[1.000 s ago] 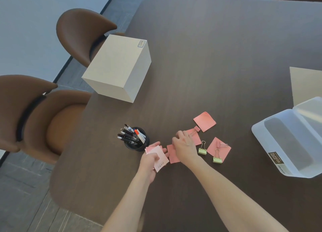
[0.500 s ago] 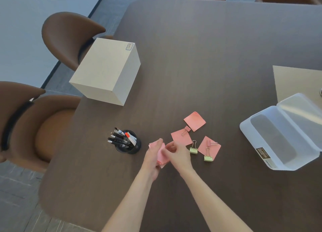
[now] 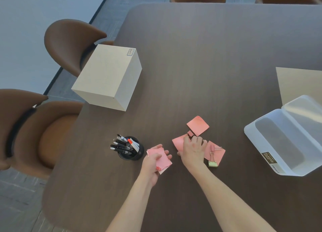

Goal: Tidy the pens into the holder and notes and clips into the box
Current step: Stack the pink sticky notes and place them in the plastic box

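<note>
My left hand (image 3: 153, 163) holds a small stack of pink notes (image 3: 161, 157) just right of the black pen holder (image 3: 131, 151), which is full of pens. My right hand (image 3: 192, 149) lies flat over a pink note (image 3: 178, 142) with a pink clip (image 3: 190, 133) at its far corner; whether the fingers grip it is unclear. Another pink note (image 3: 197, 126) lies just beyond. To the right, a third note (image 3: 216, 153) carries a pink clip (image 3: 213, 149) and a green clip (image 3: 213, 163). The clear plastic box (image 3: 282, 144) stands open at the right.
A beige closed box (image 3: 108, 76) sits at the table's left edge. A tan sheet (image 3: 299, 81) lies behind the plastic box. Brown chairs (image 3: 69, 43) stand along the left side and the far end of the dark table (image 3: 200, 57).
My hands have parted: the left keeps the stack of notes near the holder, the right has moved right onto the clipped note. The green clip beside that note is now hidden.
</note>
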`<move>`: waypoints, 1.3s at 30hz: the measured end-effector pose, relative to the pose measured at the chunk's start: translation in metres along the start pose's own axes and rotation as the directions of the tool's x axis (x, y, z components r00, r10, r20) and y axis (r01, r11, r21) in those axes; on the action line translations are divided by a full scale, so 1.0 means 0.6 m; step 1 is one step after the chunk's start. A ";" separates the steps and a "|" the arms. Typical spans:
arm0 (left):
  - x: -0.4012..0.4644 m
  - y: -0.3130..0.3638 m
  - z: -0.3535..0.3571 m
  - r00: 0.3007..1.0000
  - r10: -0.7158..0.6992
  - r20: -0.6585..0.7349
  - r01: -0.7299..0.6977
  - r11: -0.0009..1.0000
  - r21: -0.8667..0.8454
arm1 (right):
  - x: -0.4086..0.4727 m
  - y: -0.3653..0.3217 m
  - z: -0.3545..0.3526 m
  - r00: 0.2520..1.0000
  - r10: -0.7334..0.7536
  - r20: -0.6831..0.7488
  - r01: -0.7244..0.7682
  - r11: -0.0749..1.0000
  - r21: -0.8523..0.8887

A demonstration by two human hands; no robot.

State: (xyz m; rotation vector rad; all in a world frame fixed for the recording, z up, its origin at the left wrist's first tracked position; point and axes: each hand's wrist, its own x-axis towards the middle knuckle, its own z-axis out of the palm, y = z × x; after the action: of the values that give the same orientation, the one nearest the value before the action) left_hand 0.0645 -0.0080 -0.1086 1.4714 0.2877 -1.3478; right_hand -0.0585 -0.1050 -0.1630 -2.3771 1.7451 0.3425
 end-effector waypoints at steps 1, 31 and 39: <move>0.000 0.000 -0.001 1.000 -0.002 0.002 0.002 1.000 0.003 | 0.001 -0.003 -0.003 1.000 0.002 0.011 -0.002 1.000 0.015; -0.008 -0.013 0.104 0.978 -0.064 0.199 0.050 0.996 0.076 | -0.058 0.050 -0.051 0.993 -0.046 0.104 -0.050 0.644 0.764; 0.008 -0.024 0.122 0.987 -0.090 0.134 0.081 0.994 0.067 | -0.027 0.223 -0.001 0.975 0.218 0.046 -0.218 0.890 0.400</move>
State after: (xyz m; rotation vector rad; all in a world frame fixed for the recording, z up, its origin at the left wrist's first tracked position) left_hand 0.0133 -0.0627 -0.1050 1.4224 0.2243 -1.5316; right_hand -0.1909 -0.1302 -0.1582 -1.8991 1.8723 0.0017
